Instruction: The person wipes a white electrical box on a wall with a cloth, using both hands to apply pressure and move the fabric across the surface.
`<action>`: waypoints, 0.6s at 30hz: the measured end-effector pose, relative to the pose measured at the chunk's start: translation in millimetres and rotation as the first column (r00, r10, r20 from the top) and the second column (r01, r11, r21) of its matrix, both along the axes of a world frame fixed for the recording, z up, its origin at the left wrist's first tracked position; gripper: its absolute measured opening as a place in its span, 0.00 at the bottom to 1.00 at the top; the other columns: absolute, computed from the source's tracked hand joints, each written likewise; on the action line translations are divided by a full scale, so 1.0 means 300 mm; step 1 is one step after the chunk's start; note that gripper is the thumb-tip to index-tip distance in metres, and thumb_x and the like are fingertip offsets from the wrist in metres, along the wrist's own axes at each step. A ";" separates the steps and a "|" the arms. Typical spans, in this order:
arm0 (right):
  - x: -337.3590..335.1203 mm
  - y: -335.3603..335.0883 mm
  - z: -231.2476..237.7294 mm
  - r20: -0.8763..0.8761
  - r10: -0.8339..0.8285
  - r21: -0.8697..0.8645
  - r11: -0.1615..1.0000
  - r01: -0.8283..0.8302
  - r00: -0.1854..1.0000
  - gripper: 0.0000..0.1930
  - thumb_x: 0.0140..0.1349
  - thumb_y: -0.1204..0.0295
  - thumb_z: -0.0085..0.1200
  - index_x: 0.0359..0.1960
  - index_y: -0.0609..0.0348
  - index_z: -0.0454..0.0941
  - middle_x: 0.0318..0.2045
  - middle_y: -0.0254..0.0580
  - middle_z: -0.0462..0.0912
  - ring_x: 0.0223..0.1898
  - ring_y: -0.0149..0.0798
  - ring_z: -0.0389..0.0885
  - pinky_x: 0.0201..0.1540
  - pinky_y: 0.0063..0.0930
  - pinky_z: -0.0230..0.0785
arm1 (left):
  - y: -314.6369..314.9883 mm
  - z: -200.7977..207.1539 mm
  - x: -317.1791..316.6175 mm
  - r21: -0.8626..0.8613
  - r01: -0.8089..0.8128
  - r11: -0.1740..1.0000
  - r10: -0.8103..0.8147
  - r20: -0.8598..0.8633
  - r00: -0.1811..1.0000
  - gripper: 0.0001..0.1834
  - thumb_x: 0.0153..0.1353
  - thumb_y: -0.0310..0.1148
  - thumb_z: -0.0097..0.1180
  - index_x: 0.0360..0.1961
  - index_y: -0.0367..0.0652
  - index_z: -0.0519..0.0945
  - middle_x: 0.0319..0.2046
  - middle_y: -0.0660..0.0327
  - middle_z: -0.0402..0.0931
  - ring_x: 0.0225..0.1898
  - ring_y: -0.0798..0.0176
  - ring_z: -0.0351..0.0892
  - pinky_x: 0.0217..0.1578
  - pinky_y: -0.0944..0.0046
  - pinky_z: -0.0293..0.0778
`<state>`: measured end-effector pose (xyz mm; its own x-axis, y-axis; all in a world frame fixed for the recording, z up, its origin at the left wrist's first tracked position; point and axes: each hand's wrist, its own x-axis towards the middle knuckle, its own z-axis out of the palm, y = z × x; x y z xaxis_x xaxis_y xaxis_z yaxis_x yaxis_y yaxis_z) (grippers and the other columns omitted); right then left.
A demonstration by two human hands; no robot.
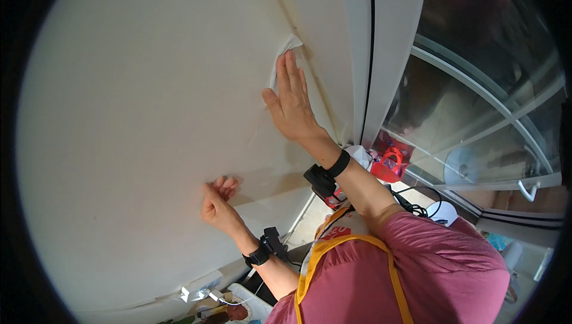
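Note:
My right hand lies nearly flat against the pale wall, fingers stretched upward. Under those fingers it holds a thin white wipe to the surface; a corner sticks out past the fingertips and an edge shows along the index finger. Whether the wipe is paper or cloth I cannot tell. Lower and to the left, my left hand is held close to the same wall, its fingers curled in, with nothing visible in them. Whether it touches the wall is not clear. A black strap with a small device sits on each wrist.
A white frame and glass door stand to the right, with a white handle. Below are a red bag and black cables. A power strip with plugs is at the lower left, above assorted items.

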<state>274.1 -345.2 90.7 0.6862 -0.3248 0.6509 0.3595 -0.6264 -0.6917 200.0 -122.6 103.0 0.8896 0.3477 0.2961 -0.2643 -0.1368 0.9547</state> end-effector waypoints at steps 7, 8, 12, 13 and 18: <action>0.098 -0.034 0.207 0.285 0.020 -0.080 0.997 0.003 0.958 0.41 0.70 0.52 0.43 0.71 0.75 0.42 0.72 0.71 0.39 0.74 0.64 0.35 0.72 0.58 0.32 | -0.015 0.004 0.009 -0.015 0.011 1.000 -0.011 -0.019 1.000 0.24 0.73 0.44 0.48 0.33 0.30 0.81 0.25 0.53 0.83 0.26 0.63 0.84 0.30 0.68 0.79; 0.095 -0.033 0.184 0.268 0.028 -0.077 0.997 -0.008 0.963 0.41 0.70 0.52 0.43 0.71 0.75 0.42 0.72 0.71 0.39 0.74 0.64 0.35 0.72 0.58 0.32 | -0.015 0.008 0.007 -0.006 0.001 1.000 -0.001 -0.014 1.000 0.24 0.73 0.44 0.48 0.32 0.30 0.81 0.25 0.53 0.83 0.26 0.63 0.84 0.30 0.68 0.78; 0.064 -0.013 -0.003 0.123 -0.008 -0.031 0.999 0.012 0.992 0.42 0.70 0.53 0.43 0.71 0.73 0.39 0.72 0.69 0.37 0.74 0.64 0.34 0.72 0.58 0.32 | -0.020 -0.002 0.020 -0.002 0.007 1.000 -0.007 -0.006 1.000 0.24 0.73 0.44 0.47 0.32 0.31 0.81 0.25 0.53 0.83 0.27 0.63 0.84 0.31 0.68 0.78; 0.053 0.018 -0.065 0.074 -0.008 0.023 1.000 0.006 0.997 0.43 0.70 0.53 0.43 0.71 0.73 0.37 0.72 0.69 0.36 0.74 0.63 0.33 0.72 0.58 0.32 | -0.007 0.003 0.010 0.007 -0.006 1.000 0.006 -0.022 1.000 0.24 0.73 0.44 0.47 0.32 0.31 0.81 0.25 0.53 0.83 0.27 0.63 0.84 0.31 0.68 0.78; -0.003 0.042 -0.314 -0.177 0.033 0.122 0.992 -0.011 0.984 0.42 0.72 0.52 0.37 0.71 0.73 0.33 0.73 0.68 0.33 0.75 0.58 0.29 0.73 0.53 0.27 | -0.013 -0.002 0.018 0.026 0.024 0.999 -0.024 0.010 1.000 0.24 0.73 0.45 0.48 0.33 0.31 0.81 0.27 0.52 0.84 0.27 0.63 0.84 0.30 0.69 0.78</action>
<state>273.3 -332.7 -3.7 0.7958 -0.3765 0.4744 0.2363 -0.5282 -0.8156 205.2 -126.6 102.5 0.8944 0.3184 0.3142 -0.2779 -0.1549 0.9480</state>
